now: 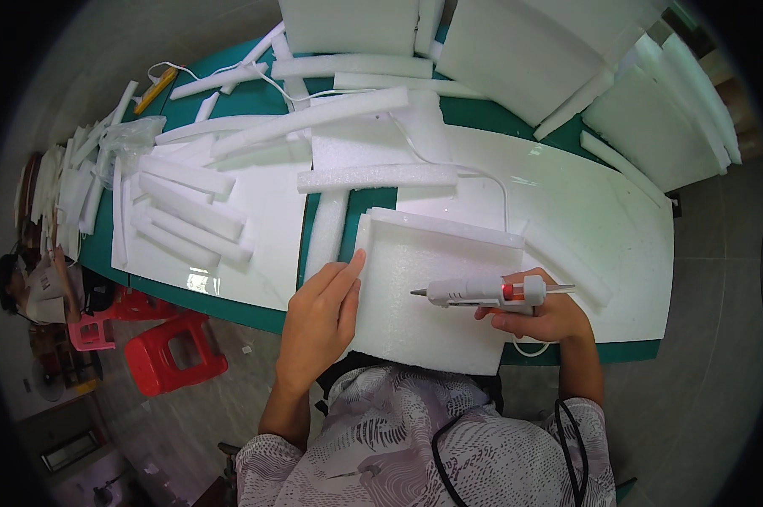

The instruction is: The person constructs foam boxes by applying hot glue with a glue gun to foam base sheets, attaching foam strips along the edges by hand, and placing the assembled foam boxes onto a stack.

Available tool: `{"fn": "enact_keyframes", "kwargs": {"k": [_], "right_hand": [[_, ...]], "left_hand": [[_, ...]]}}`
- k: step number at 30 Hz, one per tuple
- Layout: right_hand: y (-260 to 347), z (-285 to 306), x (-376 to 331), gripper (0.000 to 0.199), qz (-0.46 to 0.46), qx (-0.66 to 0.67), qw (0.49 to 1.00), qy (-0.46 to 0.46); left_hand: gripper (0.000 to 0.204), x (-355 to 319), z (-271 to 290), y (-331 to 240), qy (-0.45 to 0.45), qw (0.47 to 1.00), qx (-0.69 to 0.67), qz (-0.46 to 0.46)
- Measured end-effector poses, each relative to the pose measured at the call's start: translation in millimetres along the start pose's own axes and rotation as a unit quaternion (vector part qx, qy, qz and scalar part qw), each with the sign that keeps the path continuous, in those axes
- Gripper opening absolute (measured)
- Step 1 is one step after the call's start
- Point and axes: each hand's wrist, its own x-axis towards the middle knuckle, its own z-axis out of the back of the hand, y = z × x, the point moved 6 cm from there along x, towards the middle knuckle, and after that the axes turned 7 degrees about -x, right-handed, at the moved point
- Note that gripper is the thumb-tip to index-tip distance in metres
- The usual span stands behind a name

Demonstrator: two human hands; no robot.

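Note:
In my right hand (538,317) is a white hot glue gun (470,293), its metal nozzle pointing left and a glue stick jutting from its back. A red light glows on its side. The gun hovers over a white foam sheet (424,334) that reaches the table's near edge. Along the sheet's far edge stands a foam strip (445,228). A second foam strip (364,235) runs along its left edge, where my left hand (321,317) grips it with the fingers; their undersides are hidden.
Loose foam strips (191,207) lie on a glossy white panel at left, near a plastic bag (132,135). Large foam boards (538,63) stand at the back. The white cord (506,198) crosses the green table. Red stools (174,355) and another person (43,283) are at far left.

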Motion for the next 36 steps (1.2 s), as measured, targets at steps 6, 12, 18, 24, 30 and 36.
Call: {"fn": "enact_keyframes", "kwargs": {"k": [6,12,18,24,30,36], "right_hand": [[0.6,-0.6,-0.1,0.020,-0.004,0.001,1.000,-0.001],[-0.6,-0.5,-0.9,0.021,-0.014,0.004,1.000,0.001],[-0.1,-0.7,-0.2,0.020,0.028,-0.004,1.000,-0.003],[1.3,0.2,-0.4,0.020,0.002,-0.003,1.000,0.003],[0.4,-0.9,0.0,0.020,0.009,0.005,1.000,0.002],[-1.6,-1.1,-0.8,0.019,0.019,0.013,1.000,-0.004]], "left_hand": [[0.035,-0.5,-0.6,0.6,-0.001,1.000,0.001,0.004],[0.036,-0.5,-1.5,0.8,0.002,1.000,0.004,0.005],[0.037,-0.6,-1.2,0.3,-0.004,1.000,0.013,-0.006],[0.037,-0.1,-1.5,-0.4,-0.003,1.000,0.011,-0.001],[0.036,-1.3,-0.5,0.4,-0.004,1.000,0.019,-0.004],[0.036,-0.7,-1.4,0.2,-0.005,1.000,0.018,-0.006]]}}
